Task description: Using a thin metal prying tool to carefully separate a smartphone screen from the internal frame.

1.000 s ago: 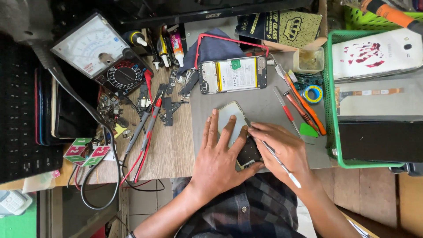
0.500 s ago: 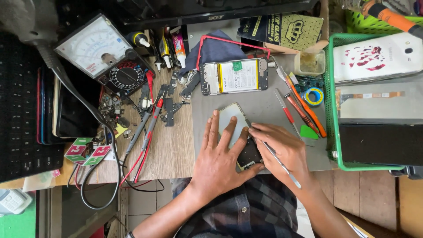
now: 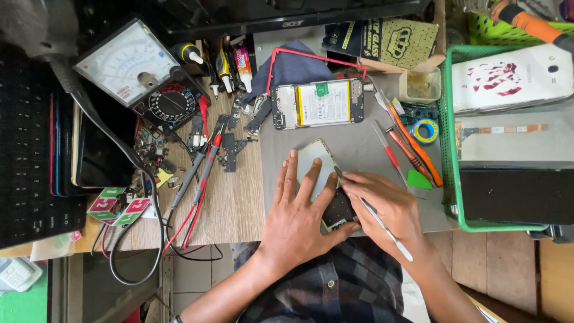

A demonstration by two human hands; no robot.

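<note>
My left hand lies flat with spread fingers on a small phone that rests screen side down on the grey work mat. My right hand grips a thin metal pry tool like a pen, its tip at the phone's upper right edge beside my left fingertips. The phone's pale back plate shows above my fingers and its dark lower part lies between both hands. An opened phone with its white battery exposed lies further back on the mat.
An analog multimeter with red and black probe leads sits at the left beside small loose parts. Screwdrivers, a tape roll and a green basket holding a white phone cover are on the right.
Both hands stay on the small phone; the pry tool's tip has barely shifted along the phone's edge. Nothing else has moved.
</note>
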